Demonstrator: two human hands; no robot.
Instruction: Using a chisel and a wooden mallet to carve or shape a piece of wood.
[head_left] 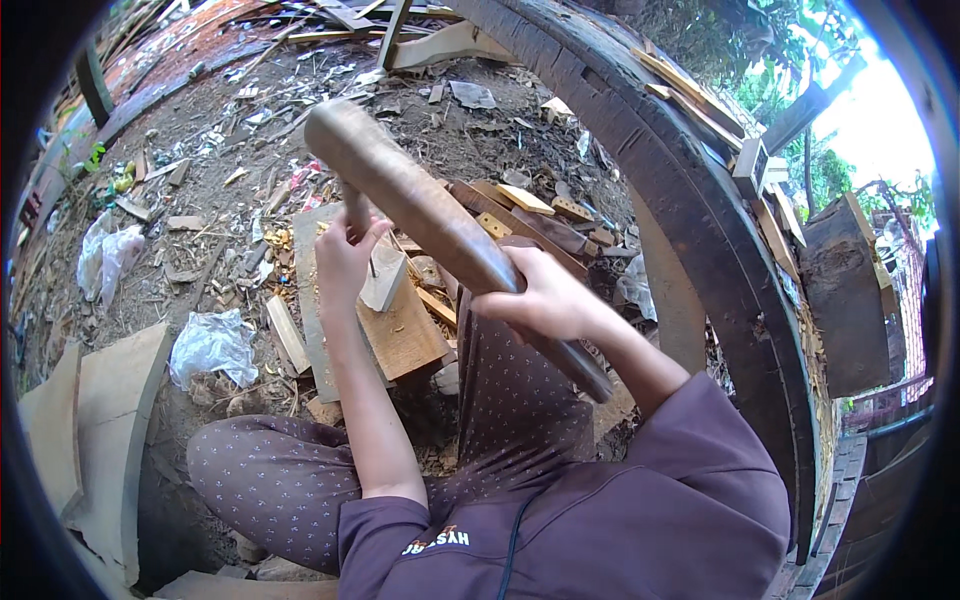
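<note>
My right hand (545, 295) is closed around a long wooden club-like mallet (400, 185), whose thick end is raised to the far left, over the other hand. Below that end, my left hand (345, 255) grips a chisel by its wooden handle (354, 208). The chisel stands roughly upright beside a small pale wood piece (384, 285), but its tip is too hidden to tell where it meets the wood. A larger light-brown wood block (402, 335) lies under the small piece, between my legs. The mallet covers part of the area behind it.
A flat grey board (318, 300) with wood chips lies left of the block. A clear plastic bag (213, 347) and wood scraps (288, 335) litter the dirt ground. Leaning boards (115, 440) stand at the left. A big dark curved timber (690, 200) arches along the right.
</note>
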